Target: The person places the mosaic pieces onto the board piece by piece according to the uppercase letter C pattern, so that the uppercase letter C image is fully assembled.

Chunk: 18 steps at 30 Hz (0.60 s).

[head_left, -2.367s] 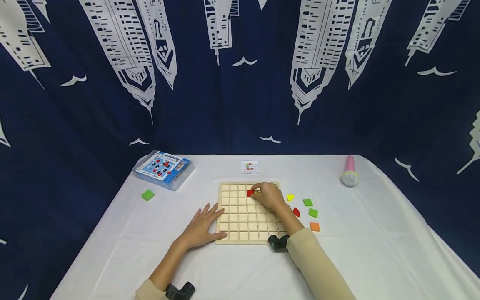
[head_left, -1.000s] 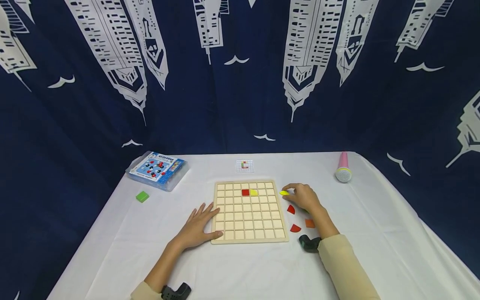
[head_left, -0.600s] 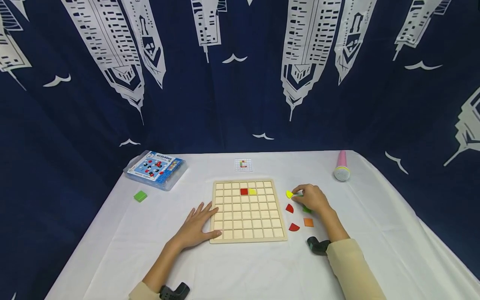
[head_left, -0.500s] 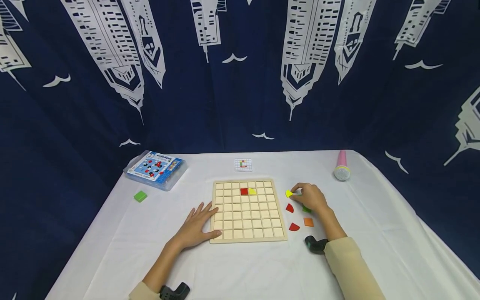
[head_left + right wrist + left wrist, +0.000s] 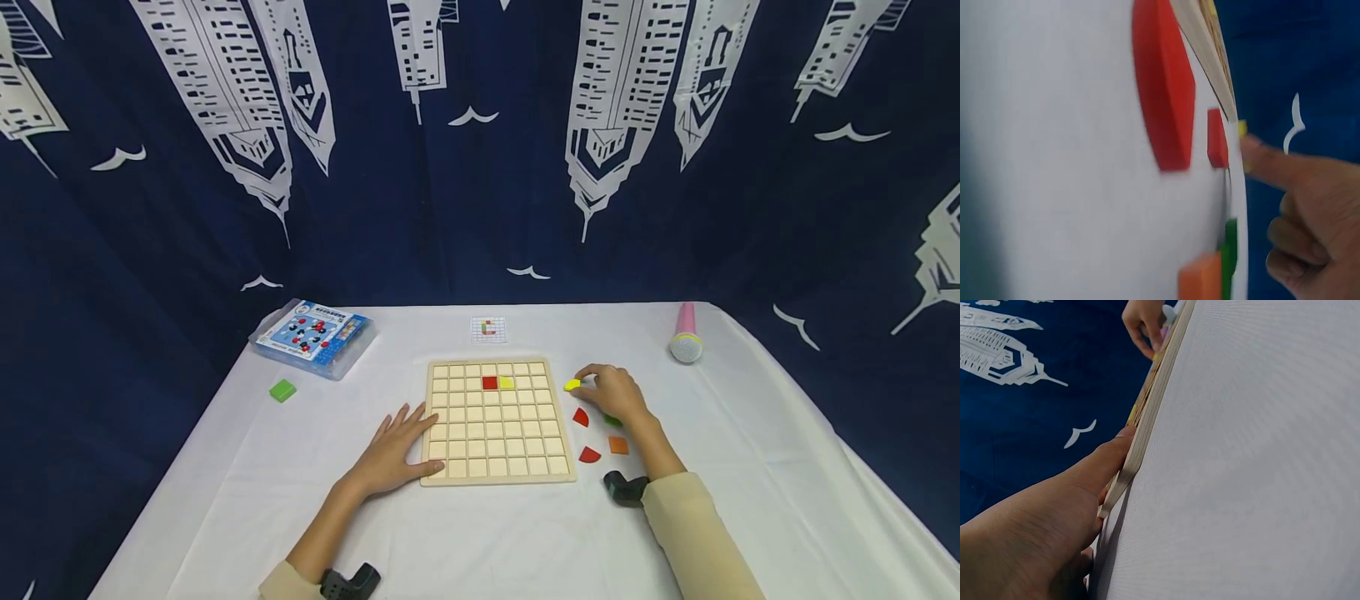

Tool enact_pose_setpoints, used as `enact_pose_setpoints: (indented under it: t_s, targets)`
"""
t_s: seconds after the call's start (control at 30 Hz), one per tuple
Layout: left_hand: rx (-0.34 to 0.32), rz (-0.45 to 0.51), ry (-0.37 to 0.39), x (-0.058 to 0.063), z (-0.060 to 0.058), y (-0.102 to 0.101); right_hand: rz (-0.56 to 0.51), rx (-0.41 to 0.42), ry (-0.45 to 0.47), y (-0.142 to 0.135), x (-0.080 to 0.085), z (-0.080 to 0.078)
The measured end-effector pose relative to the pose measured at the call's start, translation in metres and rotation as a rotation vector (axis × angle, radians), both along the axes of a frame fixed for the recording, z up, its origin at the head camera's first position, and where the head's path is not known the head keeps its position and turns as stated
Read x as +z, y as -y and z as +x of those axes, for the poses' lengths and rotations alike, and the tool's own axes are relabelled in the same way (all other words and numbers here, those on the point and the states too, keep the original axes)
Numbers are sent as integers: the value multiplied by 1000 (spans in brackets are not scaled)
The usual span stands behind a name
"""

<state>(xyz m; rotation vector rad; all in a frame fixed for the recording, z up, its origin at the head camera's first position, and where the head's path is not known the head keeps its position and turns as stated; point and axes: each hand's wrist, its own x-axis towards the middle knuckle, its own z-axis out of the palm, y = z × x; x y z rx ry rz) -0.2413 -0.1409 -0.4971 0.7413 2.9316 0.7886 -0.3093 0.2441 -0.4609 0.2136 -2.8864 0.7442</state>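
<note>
My right hand [image 5: 613, 393] pinches a yellow quarter-round piece [image 5: 572, 385] between thumb and fingertips, just off the right edge of the wooden grid board [image 5: 498, 482]. In the right wrist view a yellow corner of that piece [image 5: 1242, 128] shows past the fingertip. My left hand [image 5: 392, 452] rests with spread fingers on the board's left edge, and in the left wrist view its thumb lies along the rim. A red square [image 5: 490, 383] and a yellow piece [image 5: 506, 383] sit side by side in cells of the board's second row from the back.
Right of the board lie two red quarter-round pieces [image 5: 589, 455], an orange square [image 5: 618, 445] and a green piece [image 5: 612, 420] partly under the hand. A green block [image 5: 282, 391], a plastic case [image 5: 313, 340], a pattern card [image 5: 488, 330] and a pink toy microphone [image 5: 686, 333] stand farther out.
My right hand has gone from the board to the pieces on the right and picked up the yellow quarter-round piece, turning it in the fingers. The left hand has stayed on the board.
</note>
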Motion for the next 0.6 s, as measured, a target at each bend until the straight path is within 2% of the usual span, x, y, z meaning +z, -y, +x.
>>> enact_pose_setpoints:
  t_s: [0.1, 0.33, 0.47, 0.6]
  targets:
    - [2, -7, 4, 0, 1, 1, -16, 31, -16, 22, 7, 1]
    - [2, -14, -6, -1, 0, 1, -47, 135, -60, 94, 24, -5]
    - [1, -19, -6, 0, 0, 1, -73, 139, -54, 124, 21, -12]
    - [-5, -9, 6, 2, 1, 1, -74, 129, -26, 141, 11, -18]
